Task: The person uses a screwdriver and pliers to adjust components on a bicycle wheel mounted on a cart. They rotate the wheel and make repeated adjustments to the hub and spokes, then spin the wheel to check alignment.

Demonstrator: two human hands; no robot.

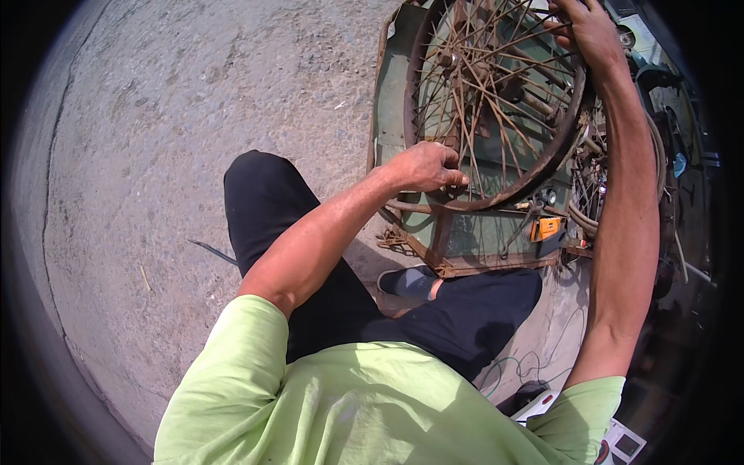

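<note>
A rusty spoked wheel (559, 157), its rim and spokes brown, stands tilted over a green metal tray with a rusty edge (466, 246). My left hand (426, 167) lies over the near left part of the rim, its fingers curled in beside the spokes; the fingertips are partly hidden. At the far right of the wheel my right hand (587, 32) is closed round the rim, with several fingers hidden behind it. The hub (474, 73) sits amid the crossing spokes.
An orange-and-black tool or case (547, 229) rests at the tray's near right corner. Tangled cables and metal parts (590, 174) crowd the right side. Thin rusty wires (395, 242) stick out by the near left corner. Rough concrete ground (170, 155) spreads to the left.
</note>
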